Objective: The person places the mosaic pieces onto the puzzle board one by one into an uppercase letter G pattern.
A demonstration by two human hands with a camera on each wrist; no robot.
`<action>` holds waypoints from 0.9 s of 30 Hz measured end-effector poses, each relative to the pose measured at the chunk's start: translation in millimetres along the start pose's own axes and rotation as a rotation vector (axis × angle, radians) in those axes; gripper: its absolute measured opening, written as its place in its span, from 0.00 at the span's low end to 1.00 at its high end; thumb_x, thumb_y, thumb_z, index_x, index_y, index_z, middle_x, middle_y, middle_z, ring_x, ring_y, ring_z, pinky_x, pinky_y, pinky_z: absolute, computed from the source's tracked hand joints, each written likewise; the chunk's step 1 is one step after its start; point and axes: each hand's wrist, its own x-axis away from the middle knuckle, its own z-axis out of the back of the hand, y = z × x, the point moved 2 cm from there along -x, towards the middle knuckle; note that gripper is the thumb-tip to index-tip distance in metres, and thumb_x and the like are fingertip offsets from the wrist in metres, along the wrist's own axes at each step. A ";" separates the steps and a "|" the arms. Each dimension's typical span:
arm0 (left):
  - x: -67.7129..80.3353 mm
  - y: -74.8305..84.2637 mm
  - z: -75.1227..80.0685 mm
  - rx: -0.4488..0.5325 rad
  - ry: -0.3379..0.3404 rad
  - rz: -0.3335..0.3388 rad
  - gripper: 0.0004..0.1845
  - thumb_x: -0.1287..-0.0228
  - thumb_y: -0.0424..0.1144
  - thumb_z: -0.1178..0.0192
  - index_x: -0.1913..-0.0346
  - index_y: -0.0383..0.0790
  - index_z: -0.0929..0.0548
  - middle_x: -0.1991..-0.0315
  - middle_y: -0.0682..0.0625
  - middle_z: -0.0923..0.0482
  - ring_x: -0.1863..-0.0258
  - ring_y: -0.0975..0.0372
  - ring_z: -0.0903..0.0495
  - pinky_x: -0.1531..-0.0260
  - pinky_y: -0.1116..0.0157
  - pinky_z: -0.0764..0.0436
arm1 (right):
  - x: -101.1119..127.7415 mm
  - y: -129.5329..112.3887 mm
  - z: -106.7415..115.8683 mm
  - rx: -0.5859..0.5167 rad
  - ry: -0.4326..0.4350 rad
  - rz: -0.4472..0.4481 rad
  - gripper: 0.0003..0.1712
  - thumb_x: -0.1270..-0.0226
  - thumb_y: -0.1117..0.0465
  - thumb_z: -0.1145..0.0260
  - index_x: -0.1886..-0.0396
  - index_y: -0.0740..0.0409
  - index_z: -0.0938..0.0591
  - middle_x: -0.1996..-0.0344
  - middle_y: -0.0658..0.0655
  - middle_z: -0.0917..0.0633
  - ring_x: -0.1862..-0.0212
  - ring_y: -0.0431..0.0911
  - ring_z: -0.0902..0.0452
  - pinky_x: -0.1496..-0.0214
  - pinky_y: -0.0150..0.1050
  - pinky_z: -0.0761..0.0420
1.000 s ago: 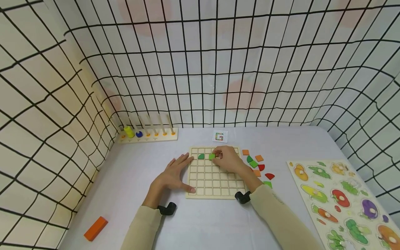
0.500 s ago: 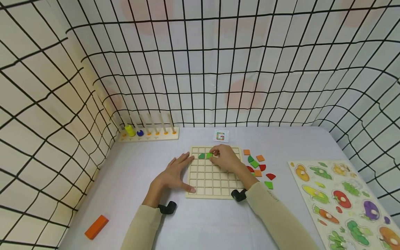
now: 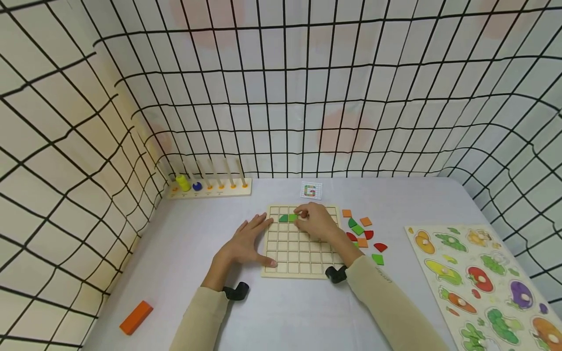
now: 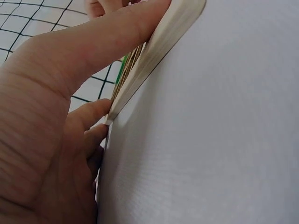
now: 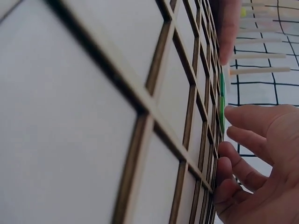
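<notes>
A pale wooden grid board (image 3: pixel 293 253) lies on the white table. My left hand (image 3: pixel 244 243) rests along its left edge, fingers spread, with the thumb at the lower left corner. Near the top of the board, my right hand (image 3: pixel 319 222) pinches the right side of a light green square tile (image 3: pixel 292 218). That tile sits beside a dark green quarter-round tile (image 3: pixel 283 218) in the neighbouring cell. In the right wrist view, the thumb and fingers meet the thin green edge (image 5: pixel 222 109) at the board surface. The left wrist view shows the left thumb against the board's side (image 4: pixel 154 56).
Loose tiles, including an orange square (image 3: pixel 366 222) and a red quarter-round (image 3: pixel 380 247), lie right of the board. Behind it is a pattern card (image 3: pixel 311 190). A pegged stand (image 3: pixel 210 192), an orange block (image 3: pixel 136 318), a vegetable puzzle board (image 3: pixel 478 282) and black netting (image 3: pixel 285 97) surround the area.
The light green square tile has slid left, up against the dark green quarter-round tile, with my right hand following it. The left hand stays at the board's edge.
</notes>
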 end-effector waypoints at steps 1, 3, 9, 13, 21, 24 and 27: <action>-0.2 -0.2 -0.1 0.003 0.004 -0.005 0.68 0.63 0.71 0.22 0.17 0.56 0.45 0.15 0.53 0.54 0.15 0.56 0.58 0.17 0.50 0.58 | 1.0 1.2 0.8 -0.028 -0.003 -0.002 0.18 0.30 0.57 0.30 0.43 0.56 0.13 0.57 0.56 0.16 0.54 0.49 0.22 0.49 0.48 0.19; -0.2 0.0 0.3 0.006 0.007 -0.009 0.68 0.63 0.71 0.22 0.17 0.55 0.44 0.15 0.52 0.53 0.15 0.55 0.57 0.17 0.49 0.57 | 3.1 4.0 3.3 -0.083 -0.006 -0.006 0.18 0.29 0.56 0.31 0.43 0.55 0.13 0.56 0.55 0.15 0.55 0.49 0.21 0.51 0.47 0.18; 1.0 1.3 1.9 0.029 0.025 -0.018 0.68 0.64 0.69 0.21 0.18 0.53 0.42 0.15 0.50 0.52 0.15 0.54 0.56 0.17 0.47 0.57 | 11.8 13.5 16.3 -0.123 0.029 0.014 0.15 0.27 0.56 0.32 0.45 0.56 0.12 0.59 0.55 0.14 0.61 0.46 0.21 0.61 0.41 0.20; 1.3 1.3 1.4 0.025 0.023 -0.020 0.68 0.64 0.69 0.21 0.18 0.53 0.42 0.15 0.51 0.52 0.15 0.54 0.56 0.17 0.48 0.57 | 19.3 25.3 28.4 -0.107 0.057 0.012 0.15 0.28 0.56 0.31 0.46 0.56 0.12 0.60 0.55 0.14 0.64 0.46 0.22 0.64 0.38 0.22; 1.9 -0.2 0.7 0.011 0.022 -0.017 0.68 0.63 0.70 0.22 0.17 0.54 0.44 0.15 0.52 0.53 0.15 0.54 0.56 0.17 0.48 0.57 | 34.7 50.9 57.0 -0.025 0.093 -0.077 0.17 0.28 0.53 0.30 0.45 0.54 0.12 0.59 0.55 0.15 0.61 0.48 0.25 0.62 0.39 0.24; 1.5 -0.6 1.0 0.021 0.025 -0.025 0.68 0.64 0.70 0.21 0.17 0.53 0.43 0.15 0.51 0.52 0.15 0.53 0.56 0.17 0.48 0.56 | 39.4 59.2 67.8 0.013 0.103 -0.121 0.17 0.28 0.52 0.31 0.45 0.53 0.12 0.59 0.55 0.15 0.57 0.49 0.25 0.57 0.40 0.24; 0.4 -0.3 1.0 0.028 0.023 -0.033 0.69 0.64 0.69 0.20 0.18 0.52 0.42 0.15 0.50 0.52 0.15 0.53 0.55 0.17 0.47 0.56 | 42.4 68.0 77.0 0.053 0.118 -0.123 0.17 0.28 0.53 0.31 0.45 0.54 0.12 0.59 0.55 0.14 0.56 0.50 0.24 0.56 0.41 0.24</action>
